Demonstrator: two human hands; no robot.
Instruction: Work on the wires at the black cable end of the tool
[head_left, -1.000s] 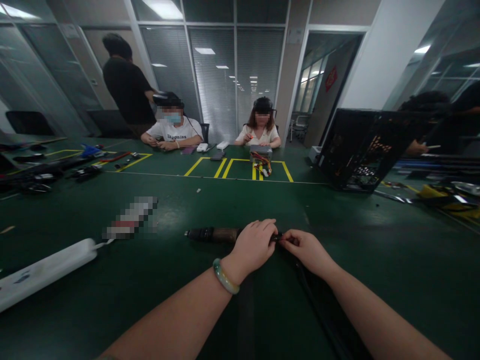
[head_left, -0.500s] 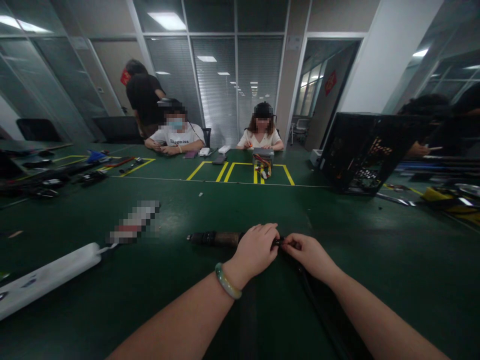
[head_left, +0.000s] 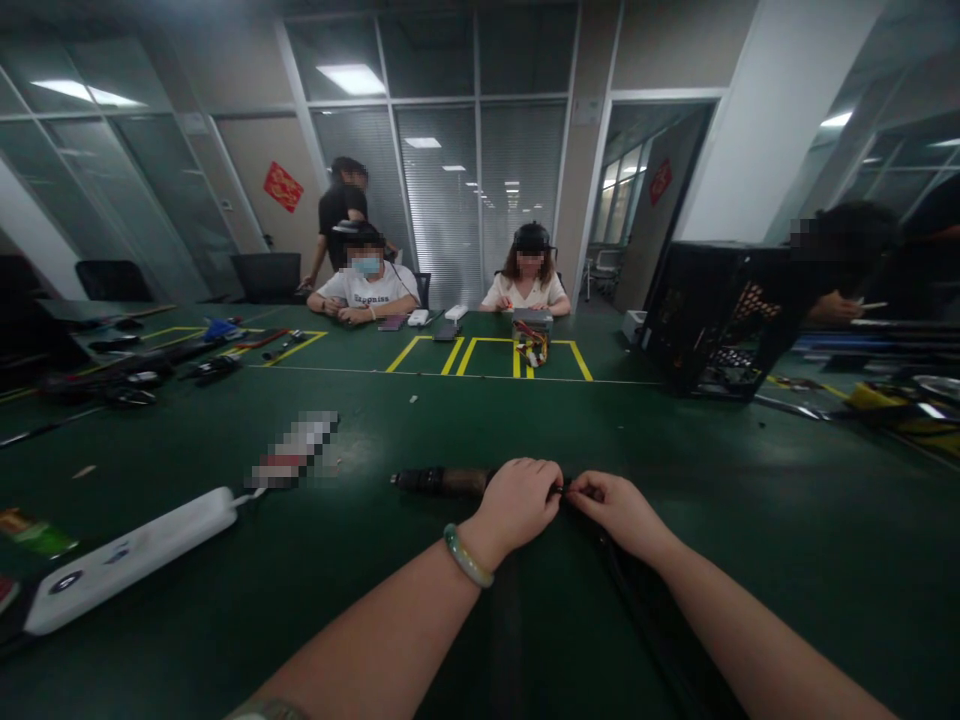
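Note:
A dark, slim corded tool that looks like an electric screwdriver lies on the green table, its narrow metal tip pointing left. My left hand, with a jade-coloured bangle at the wrist, is closed over the tool's right end and hides that part. Just to the right, my right hand pinches something small and dark at the same end; its fingers cover the detail. A thick black cord runs from beneath the right hand toward the bottom edge.
A white power strip lies at left, beside a blurred packet. A black computer case stands at right. Across the table sit two people, near a power supply with coloured wires; another person stands behind.
The view has shifted, so the table things appear farther right and slightly lower. Both hands keep their hold on the tool's end. The standing person behind has moved right and turned.

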